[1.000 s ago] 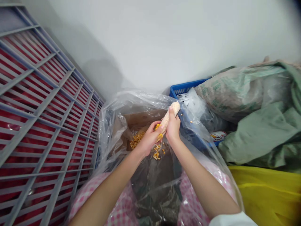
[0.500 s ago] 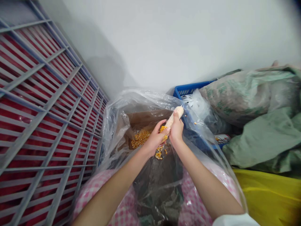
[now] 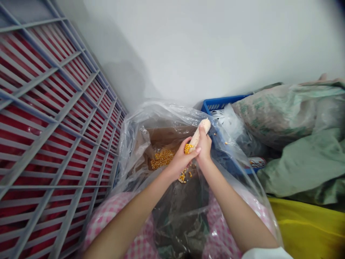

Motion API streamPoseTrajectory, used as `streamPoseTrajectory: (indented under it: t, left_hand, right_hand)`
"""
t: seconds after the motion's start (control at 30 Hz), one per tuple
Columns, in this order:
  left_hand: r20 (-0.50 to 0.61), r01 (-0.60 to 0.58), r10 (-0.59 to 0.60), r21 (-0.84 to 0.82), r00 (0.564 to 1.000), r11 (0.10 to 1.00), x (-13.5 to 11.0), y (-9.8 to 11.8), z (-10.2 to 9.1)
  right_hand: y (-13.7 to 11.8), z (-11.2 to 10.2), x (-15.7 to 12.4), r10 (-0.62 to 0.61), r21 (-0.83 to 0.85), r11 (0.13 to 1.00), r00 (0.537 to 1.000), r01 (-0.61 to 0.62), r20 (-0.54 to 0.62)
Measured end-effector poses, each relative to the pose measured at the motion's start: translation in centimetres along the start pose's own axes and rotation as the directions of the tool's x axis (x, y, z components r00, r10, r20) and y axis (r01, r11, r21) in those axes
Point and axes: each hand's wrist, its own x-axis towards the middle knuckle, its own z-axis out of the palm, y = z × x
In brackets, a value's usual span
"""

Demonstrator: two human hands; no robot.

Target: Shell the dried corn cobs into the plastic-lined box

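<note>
Both my hands grip one corn cob [image 3: 196,139], tilted with its bare pale end up and to the right. Yellow kernels still cover a patch near its lower end. My left hand [image 3: 181,158] is closed around that lower part, its thumb across the cob. My right hand [image 3: 204,148] wraps the upper part, thumb along the bare side. Below, loose corn kernels [image 3: 162,158] lie heaped in a clear plastic bag [image 3: 134,135] that lines a cardboard box [image 3: 169,133]. A smaller cluster of kernels sits just under my hands.
A grey slatted crate [image 3: 58,124] with red material behind it stands at the left. To the right are a blue basket [image 3: 215,103], a stuffed sack [image 3: 285,108], green cloth [image 3: 302,162] and a yellow item [image 3: 309,226]. A white wall [image 3: 202,46] rises behind.
The thumb of my left hand has shifted up and to the right across the cob, towards my right hand. The view has moved slightly, and both hands keep their hold.
</note>
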Motion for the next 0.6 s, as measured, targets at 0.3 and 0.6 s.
streamPoseTrajectory:
  t: [0.3, 0.6]
  left_hand:
    - [0.028, 0.046, -0.044, -0.058, 0.999, 0.997, 0.9, 0.6, -0.1]
    - [0.195, 0.124, -0.09, -0.172, 0.977, 0.977, 1.2, 0.5, -0.9]
  right_hand:
    - [0.0, 0.0, 0.3, -0.058, 0.03, 0.998, 0.998, 0.059, -0.029]
    - [-0.9, 0.3, 0.0, -0.009, 0.145, 0.989, 0.998, 0.0, 0.056]
